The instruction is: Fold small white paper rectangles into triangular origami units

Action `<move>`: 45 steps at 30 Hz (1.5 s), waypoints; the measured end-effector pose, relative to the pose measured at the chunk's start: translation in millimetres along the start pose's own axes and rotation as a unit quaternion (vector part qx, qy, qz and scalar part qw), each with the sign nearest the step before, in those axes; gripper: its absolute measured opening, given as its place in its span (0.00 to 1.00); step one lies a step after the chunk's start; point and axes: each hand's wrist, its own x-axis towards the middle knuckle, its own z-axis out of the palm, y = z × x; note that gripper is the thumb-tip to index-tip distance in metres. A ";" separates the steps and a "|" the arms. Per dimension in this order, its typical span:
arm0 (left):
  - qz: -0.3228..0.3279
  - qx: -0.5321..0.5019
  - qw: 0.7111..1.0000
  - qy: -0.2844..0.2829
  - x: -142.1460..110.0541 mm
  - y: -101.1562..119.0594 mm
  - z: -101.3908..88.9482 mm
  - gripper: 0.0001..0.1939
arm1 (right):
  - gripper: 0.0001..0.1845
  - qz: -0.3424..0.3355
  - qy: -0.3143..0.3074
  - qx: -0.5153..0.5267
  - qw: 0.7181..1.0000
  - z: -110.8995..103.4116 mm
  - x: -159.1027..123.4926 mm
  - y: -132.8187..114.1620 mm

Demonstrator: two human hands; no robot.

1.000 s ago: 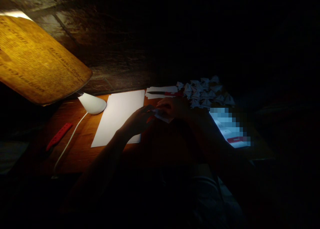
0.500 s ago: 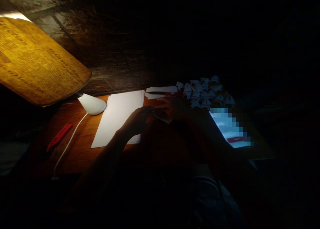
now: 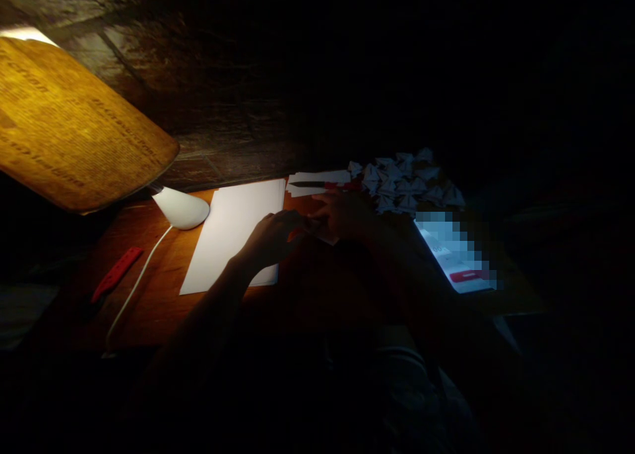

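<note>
My left hand (image 3: 276, 234) is over the right edge of a stack of white paper sheets (image 3: 233, 222), its fingers bent together. My right hand (image 3: 342, 217) faces it, fingers curled, with the fingertips of both hands meeting. Between and below them shows the corner of a small piece of paper (image 3: 328, 239), which both hands seem to grip; most of it is hidden by the fingers and shadow. Just behind my right hand, a knife (image 3: 310, 184) with a dark blade and red handle lies on cut paper pieces (image 3: 322, 175).
Several folded paper pieces (image 3: 399, 182) are heaped at the back right. A lit phone (image 3: 454, 259) lies in front of them. On the left stand a lamp (image 3: 84, 123) with a white base and cord, and a long red object (image 3: 118, 272). A brick wall (image 3: 223, 130) rises behind the wooden table (image 3: 149, 308).
Both hands stay close together over the small paper, with only slight finger movement. The whole view has shifted a little.
</note>
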 end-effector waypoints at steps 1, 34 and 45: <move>-0.001 0.000 1.000 0.001 0.1 0.2 -0.2 0.14 | 0.16 0.007 0.001 -0.001 1.000 -1.0 0.2 -1.3; -0.013 0.051 0.998 -0.024 3.9 11.3 3.4 0.16 | 0.20 0.004 -0.015 -0.034 0.999 -17.1 -6.9 -6.5; -0.039 0.082 0.996 -0.005 2.3 11.4 -5.5 0.13 | 0.18 0.036 -0.041 -0.035 0.998 -20.2 -9.9 -13.1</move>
